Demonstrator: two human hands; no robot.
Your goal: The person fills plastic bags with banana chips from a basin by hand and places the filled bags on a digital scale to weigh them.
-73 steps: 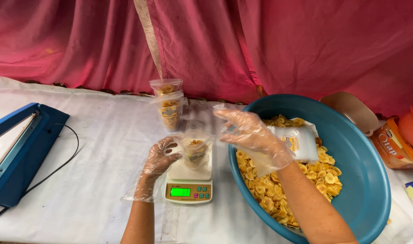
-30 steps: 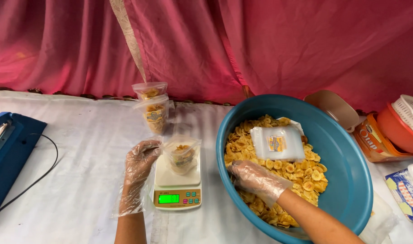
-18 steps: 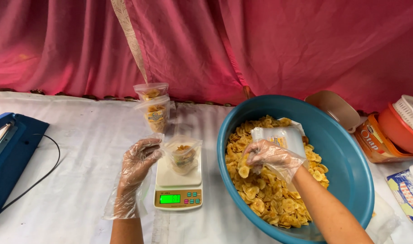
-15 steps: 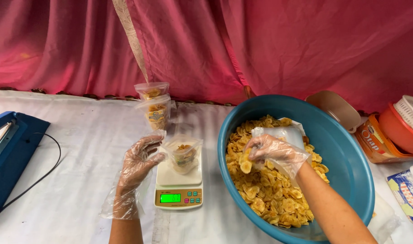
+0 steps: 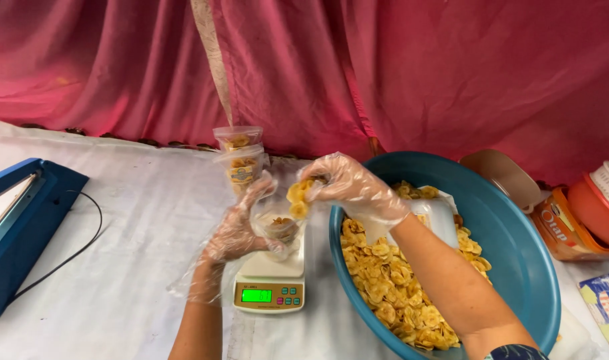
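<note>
Thin clear plastic covers both our hands as loose gloves, and the right hand [image 5: 348, 183] is pinched shut on a few yellow chips [image 5: 296, 198], held just above the mouth of a small clear bag [image 5: 278, 229] so that they can drop straight in. The left hand [image 5: 238, 230] curls around the bag's side, fingers partly closed on the film, keeping it upright and open on the white scale [image 5: 270, 283], whose green display faces us at the table's near edge. Just right of the scale stands the big blue basin [image 5: 518, 253], heaped with more chips and holding a flat white packet, close enough for short reaches. Behind the scale, toward the far edge, two filled clear tubs [image 5: 240, 157] are stacked. A blue heat sealer [image 5: 21, 227] with its black cord sits at the left edge, and orange containers [image 5: 594, 213] crowd the right corner. White cloth [image 5: 131, 220] covers the table; red drapery [image 5: 384, 73] hangs behind it.
</note>
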